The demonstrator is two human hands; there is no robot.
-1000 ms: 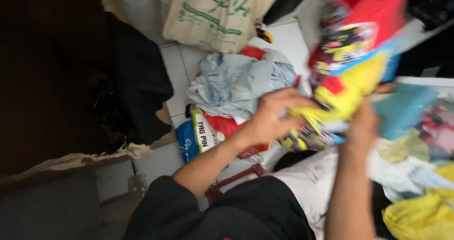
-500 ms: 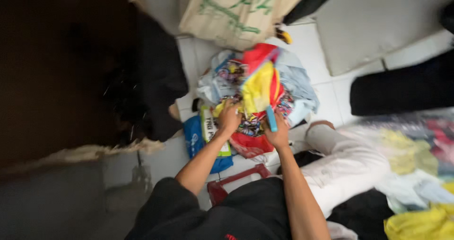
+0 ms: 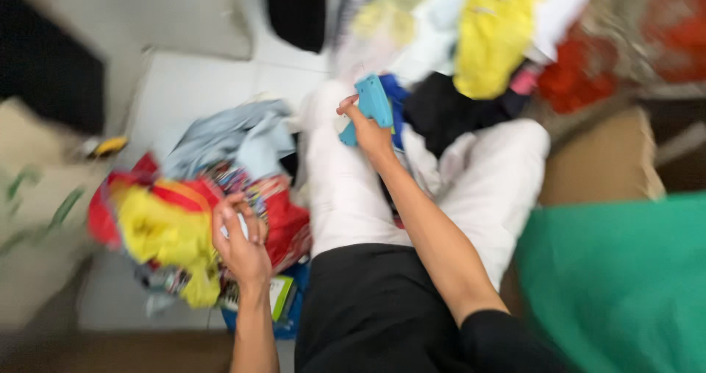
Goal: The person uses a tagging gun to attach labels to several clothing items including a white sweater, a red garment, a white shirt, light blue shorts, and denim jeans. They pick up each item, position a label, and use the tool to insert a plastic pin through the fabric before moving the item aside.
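My right hand (image 3: 370, 132) holds a small blue plastic gun-shaped tool (image 3: 372, 102) above my white-trousered leg (image 3: 344, 189). My left hand (image 3: 240, 241) rests on a red and yellow printed garment (image 3: 169, 222) lying on top of a clothes pile at my left; its fingers curl around something small and pale, too blurred to identify. A light blue garment (image 3: 228, 134) lies just beyond the red and yellow one. The whole view is motion-blurred.
A heap of yellow, white, black and red clothes (image 3: 485, 42) lies ahead past my knees. A green cloth (image 3: 625, 285) fills the lower right, with a brown cardboard box (image 3: 596, 160) behind it. A tan bag (image 3: 37, 196) sits at far left on the white tiled floor (image 3: 191, 86).
The view has swung to the right. The red and yellow garment came down from in front of me onto the pile at my left. My right hand moved away from it, carrying the blue tool.
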